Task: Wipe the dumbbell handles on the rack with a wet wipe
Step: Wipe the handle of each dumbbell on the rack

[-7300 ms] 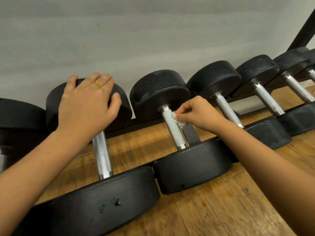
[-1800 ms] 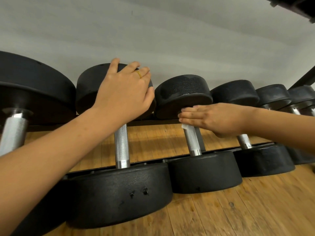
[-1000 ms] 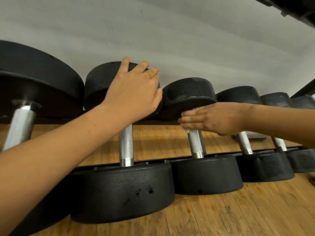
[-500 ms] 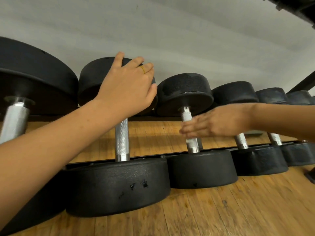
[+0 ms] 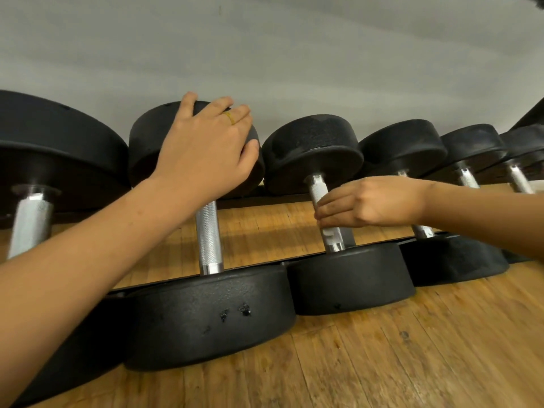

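Black dumbbells with knurled steel handles lie side by side on a low rack (image 5: 164, 282). My left hand (image 5: 206, 151) rests spread over the far head of the second dumbbell (image 5: 208, 237) and holds nothing. My right hand (image 5: 371, 201) reaches in from the right and grips the third dumbbell's handle (image 5: 316, 187) at mid-length, fingers wrapped around it. A strip of the white wet wipe (image 5: 331, 233) shows on the handle just below those fingers. The rest of the wipe is hidden under the hand.
A much larger dumbbell (image 5: 53, 148) lies at the far left, and smaller ones (image 5: 403, 145) continue to the right behind my right forearm. A grey wall (image 5: 265, 54) stands close behind the rack. Wooden floor (image 5: 382, 363) runs under and in front of it.
My right hand has slid with the wipe from the top of the third handle, by the far head, down to its middle. My left hand has stayed on the second dumbbell's head.
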Tool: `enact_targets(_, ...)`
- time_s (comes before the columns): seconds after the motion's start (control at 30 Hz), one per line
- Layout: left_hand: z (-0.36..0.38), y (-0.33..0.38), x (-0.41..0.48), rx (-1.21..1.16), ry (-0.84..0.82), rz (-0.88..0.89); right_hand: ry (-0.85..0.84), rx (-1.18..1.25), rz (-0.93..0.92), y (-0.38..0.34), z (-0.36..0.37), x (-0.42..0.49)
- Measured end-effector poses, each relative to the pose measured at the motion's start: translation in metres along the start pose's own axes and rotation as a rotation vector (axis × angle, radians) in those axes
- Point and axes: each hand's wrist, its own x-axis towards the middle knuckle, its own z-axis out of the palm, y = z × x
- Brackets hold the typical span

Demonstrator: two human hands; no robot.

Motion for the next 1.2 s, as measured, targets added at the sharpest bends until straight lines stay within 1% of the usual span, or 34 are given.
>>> enact_targets(0.07, -0.002, 0.002, 0.000, 0.002, -0.011, -0.002, 0.103, 0.094, 0.150, -0.016, -0.003, -0.004)
enact_targets(0.2, -0.005, 0.005, -0.002, 0.038, -0.050, -0.005, 0.459, 0.300, 0.599, -0.056, -0.002, -0.022)
enact_targets(0.27, -0.005, 0.004, -0.002, 0.050, -0.049, -0.004, 0.587, 0.359, 0.794, -0.076, 0.000, -0.036)
enact_targets(0.33, -0.005, 0.003, -0.002, 0.053, -0.042, -0.004, 0.636, 0.395, 0.923, -0.096, 0.003, -0.052)
enact_targets(0.43, -0.005, 0.002, -0.001, 0.045, -0.042, -0.011, 0.627, 0.447, 1.052, -0.121, 0.017, -0.071)
enact_targets(0.57, -0.006, 0.007, -0.001, 0.033, -0.021, 0.002, 0.527, 0.506, 1.127, -0.156, 0.043, -0.081)
enact_targets(0.63, -0.007, 0.009, 0.000, 0.038, -0.023, 0.000, 0.511, 0.580, 1.104, -0.165, 0.044, -0.089)
enact_targets(0.7, -0.006, 0.010, 0.000, 0.044, -0.026, -0.005, 0.513, 0.602, 1.075, -0.166, 0.042, -0.095)
enact_targets(0.77, -0.006, 0.010, 0.000, 0.039, -0.026, -0.005, 0.575, 0.605, 1.099, -0.162, 0.044, -0.095)
enact_targets(0.83, -0.007, 0.010, 0.000, 0.041, -0.026, -0.004, 0.661, 0.632, 1.184, -0.155, 0.047, -0.091)
enact_targets(0.93, -0.007, 0.011, -0.001, 0.047, -0.026, 0.000, 0.777, 0.773, 1.351, -0.145, 0.047, -0.080)
enact_targets(1.0, -0.007, 0.012, -0.003, 0.055, -0.024, 0.008, 0.804, 0.850, 1.388, -0.144, 0.046, -0.078)
enact_targets(1.13, -0.004, 0.013, -0.006, 0.060, -0.034, 0.032, 0.686, 0.849, 1.288, -0.155, 0.040, -0.087)
enact_targets(1.2, -0.007, 0.015, -0.007, 0.008, -0.038, 0.051, 0.633, 0.849, 1.264, -0.157, 0.041, -0.092)
